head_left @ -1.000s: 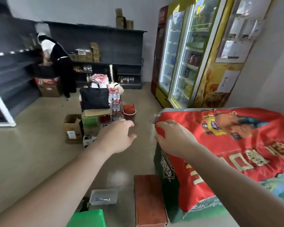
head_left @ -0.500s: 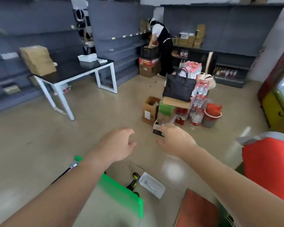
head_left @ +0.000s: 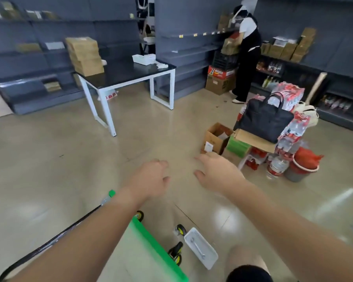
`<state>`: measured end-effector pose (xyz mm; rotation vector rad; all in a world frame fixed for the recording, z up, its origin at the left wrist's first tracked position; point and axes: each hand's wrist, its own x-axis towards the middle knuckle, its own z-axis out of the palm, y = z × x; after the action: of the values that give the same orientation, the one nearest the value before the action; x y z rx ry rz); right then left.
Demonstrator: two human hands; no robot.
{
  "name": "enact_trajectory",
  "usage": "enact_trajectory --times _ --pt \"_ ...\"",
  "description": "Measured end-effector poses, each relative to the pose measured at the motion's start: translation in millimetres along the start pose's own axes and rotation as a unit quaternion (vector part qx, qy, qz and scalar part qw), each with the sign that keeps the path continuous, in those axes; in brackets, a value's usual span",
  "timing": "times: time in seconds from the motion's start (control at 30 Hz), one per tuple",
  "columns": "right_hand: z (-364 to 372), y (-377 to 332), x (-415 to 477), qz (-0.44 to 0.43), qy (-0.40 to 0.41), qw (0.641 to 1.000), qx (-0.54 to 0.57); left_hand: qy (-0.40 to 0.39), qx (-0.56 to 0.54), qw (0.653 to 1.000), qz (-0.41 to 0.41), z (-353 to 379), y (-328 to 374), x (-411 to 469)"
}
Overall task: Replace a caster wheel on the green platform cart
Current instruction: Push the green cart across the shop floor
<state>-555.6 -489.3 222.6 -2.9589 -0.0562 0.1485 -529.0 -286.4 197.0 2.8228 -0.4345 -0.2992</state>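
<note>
1. Nearest, at 6 o'clock: a bent knee [head_left: 245, 259] in dark shorts at the bottom edge.
2. At 7 o'clock, the green cart [head_left: 151, 243] lies on the floor [head_left: 49, 163], partly hidden under the left forearm. Its black handle [head_left: 49, 244] runs out toward 8 o'clock. Casters [head_left: 176, 252] with black tyres and yellow hubs show along its edge.
3. One loose wheel [head_left: 180, 229] lies on the floor between the cart and a white tray [head_left: 209, 256], just beside the tray.
4. The tray sits on the floor at 6 o'clock, just right of the cart. A metal wrench [head_left: 197, 247] lies in it.
5. At centre, both bare arms reach forward above the floor. The left hand [head_left: 151, 180] is loosely curled and holds nothing. The right hand [head_left: 218, 173] is spread, fingers relaxed, also holding nothing. The hands are near each other but apart.
6. At 2 o'clock, a pile of goods: an open cardboard box [head_left: 214, 139], a black bag [head_left: 265, 121] on a flat carton, packs of bottles, and a grey bucket [head_left: 298, 174] with red contents.
7. At 11 o'clock, a dark-topped desk [head_left: 128, 73] with white legs carries a stack of brown boxes [head_left: 85, 55].
8. Farthest, at 1 o'clock, a person [head_left: 247, 58] in black and white stands at grey shelves [head_left: 29, 64] that line the walls.
</note>
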Motion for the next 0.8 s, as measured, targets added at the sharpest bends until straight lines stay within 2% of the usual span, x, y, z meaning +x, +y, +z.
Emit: enact_trajectory --times 0.2,0.43,0.63,0.8 --pt "8.5 -38.2 64.5 -0.082 -0.009 0.997 -0.006 0.038 -0.034 0.996 -0.072 -4.8 -49.6 11.9" --pt "56.1 -68.0 135.1 -0.212 -0.033 0.977 -0.015 0.093 -0.048 0.976 -0.192 25.5 -104.4 22.1" --pt "113.7 -48.0 213.5 -0.321 -0.101 0.941 -0.036 0.098 -0.093 0.932 -0.336 95.5 -111.8 52.9" --pt "181.2 2.1 250.5 -0.348 -0.173 0.921 -0.025 0.057 -0.159 0.892 -0.419 194.9 -87.8 80.3"
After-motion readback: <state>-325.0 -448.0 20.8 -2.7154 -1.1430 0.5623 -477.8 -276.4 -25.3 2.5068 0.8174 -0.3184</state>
